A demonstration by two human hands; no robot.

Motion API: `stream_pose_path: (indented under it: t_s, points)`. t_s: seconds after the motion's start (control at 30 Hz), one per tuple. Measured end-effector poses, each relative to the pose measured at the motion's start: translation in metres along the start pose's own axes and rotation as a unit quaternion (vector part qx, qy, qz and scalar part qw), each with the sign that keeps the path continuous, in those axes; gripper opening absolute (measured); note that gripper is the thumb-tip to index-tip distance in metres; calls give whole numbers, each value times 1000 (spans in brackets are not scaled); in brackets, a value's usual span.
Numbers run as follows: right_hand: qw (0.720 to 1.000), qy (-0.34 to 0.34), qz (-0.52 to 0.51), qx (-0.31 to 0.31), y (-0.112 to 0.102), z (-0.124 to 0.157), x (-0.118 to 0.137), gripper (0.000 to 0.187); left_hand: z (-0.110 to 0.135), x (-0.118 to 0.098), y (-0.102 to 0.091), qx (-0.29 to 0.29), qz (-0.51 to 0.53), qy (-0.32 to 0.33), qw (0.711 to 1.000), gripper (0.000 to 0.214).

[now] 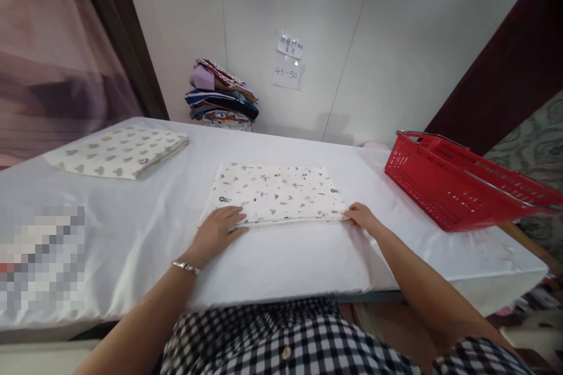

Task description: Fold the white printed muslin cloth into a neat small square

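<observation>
A white folded cloth (281, 192) printed with small grey, green and brown motifs lies in front of me on the table. My left hand (214, 234) rests on its near left corner, fingers stretched out and thumb apart, along the front edge. At the near right corner, my right hand (360, 215) has its fingers closed in a pinch on the cloth's edge. The layers of the fold show along the front side. Part of the left corner is hidden under my left hand.
White sheeting covers the table (299, 263). Another folded cloth (118, 151) with grey motifs lies at the back left. A red basket (444, 187) stands on the right. Beyond the far edge is a stack of folded fabrics (223, 96), beside wall notes (288, 73).
</observation>
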State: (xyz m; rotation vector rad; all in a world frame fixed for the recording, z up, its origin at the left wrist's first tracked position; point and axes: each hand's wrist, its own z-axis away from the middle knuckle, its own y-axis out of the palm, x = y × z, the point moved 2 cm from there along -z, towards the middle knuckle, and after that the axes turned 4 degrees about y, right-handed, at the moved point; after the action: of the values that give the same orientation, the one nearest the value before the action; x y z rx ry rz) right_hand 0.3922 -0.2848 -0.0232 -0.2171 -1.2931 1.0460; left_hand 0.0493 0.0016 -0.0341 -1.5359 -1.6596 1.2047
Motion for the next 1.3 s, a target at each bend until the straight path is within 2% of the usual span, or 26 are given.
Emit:
stream_pose_path:
  t_s: [0.17, 0.23, 0.3, 0.33, 0.43, 0.57, 0.7, 0.87, 1.1, 1.3]
  points:
    - [996, -20, 79, -22, -4, 6, 3, 40, 1, -1, -2, -9, -4, 9, 1000, 48]
    - [981, -101, 143, -84, -5, 14, 8, 43, 0, -3, -3, -28, -5, 13, 1000, 47]
    - [941, -236, 200, -140, 0, 26, 16, 36, -4, -8, -3, -48, -4, 16, 999, 43]
    - [917, -304, 211, -147, 6, 32, 20, 31, -8, -12, -2, -55, -2, 19, 998, 41]
    - [875, -437, 188, -91, 27, 45, 33, 22, -21, -32, 3, -55, 15, 36, 998, 33]
    - [839, -513, 177, -48, 52, 50, 46, 20, -42, -59, 11, -31, 41, 45, 998, 24]
    - [827, -529, 185, -39, 66, 49, 50, 19, -52, -72, 20, -10, 65, 32, 997, 20]
    - [831, -524, 178, -48, 74, 47, 47, 18, -52, -70, 26, 3, 83, 16, 996, 18]
    - [821, -525, 220, -48, 77, 45, 46, 21, -55, -72, 22, 44, 49, 10, 998, 17]
    - [819, -483, 308, -11, 75, 44, 57, 22, -65, -78, 14, 118, -26, 31, 992, 21]
